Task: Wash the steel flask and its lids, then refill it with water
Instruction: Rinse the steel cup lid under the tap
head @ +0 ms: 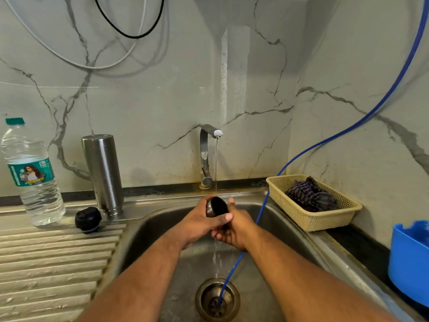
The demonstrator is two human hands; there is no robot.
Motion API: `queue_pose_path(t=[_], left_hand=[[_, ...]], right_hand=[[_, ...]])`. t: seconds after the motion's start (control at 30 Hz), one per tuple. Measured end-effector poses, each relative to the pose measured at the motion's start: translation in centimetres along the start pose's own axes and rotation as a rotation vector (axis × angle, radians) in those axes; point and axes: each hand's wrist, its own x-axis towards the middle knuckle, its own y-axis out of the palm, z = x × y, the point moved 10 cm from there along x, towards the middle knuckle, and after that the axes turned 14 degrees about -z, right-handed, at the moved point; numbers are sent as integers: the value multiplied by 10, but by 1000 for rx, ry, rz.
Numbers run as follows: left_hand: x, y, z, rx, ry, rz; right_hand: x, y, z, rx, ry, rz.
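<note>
Steel outer lid [217, 206], black inside facing the camera, is held over the sink [151, 226] directly under the stream [216, 166] from the tap [205, 156]. Left hand [199, 225]: fingers wrapped round the steel side, thumb across the front. Right hand [236, 231]: cupped beneath, thumb against the rim. Water runs off below the hands toward the drain [209, 303], where a blue tube [262, 212] ends.

Steel flask [103, 173] stands on the surface left of the sink, apparently neck down. Black stopper lid [88, 220] lies just beside it on the ribbed drainboard. Plastic water bottle [32, 177] further left. Right of the sink: a beige basket [325, 223] holding a striped cloth [311, 196].
</note>
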Motion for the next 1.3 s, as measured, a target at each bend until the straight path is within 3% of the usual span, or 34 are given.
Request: queue_pose_path(t=[0.27, 0.5, 0.6, 0.7, 0.9, 1.03, 1.17, 1.3], left_hand=[[3, -24, 0, 26, 67, -166], [6, -18, 13, 230, 68, -90], [4, -16, 20, 374, 56, -84], [4, -15, 25, 399, 24, -66], [4, -22, 28, 457, 39, -114], [5, -23, 29, 445, 32, -125], [3, -19, 29, 474, 43, -92], [5, -22, 28, 444, 32, -122]], right_hand=[[7, 10, 20, -253, -341, -9], [8, 6, 24, -388, -477, -50], [12, -4, 28, -583, -566, -125], [8, -4, 39, -617, -663, -213], [10, -3, 28, -633, -561, -141], [7, -8, 37, -537, -587, -175], [9, -1, 27, -730, -567, -141], [4, -3, 37, -636, -605, -172]])
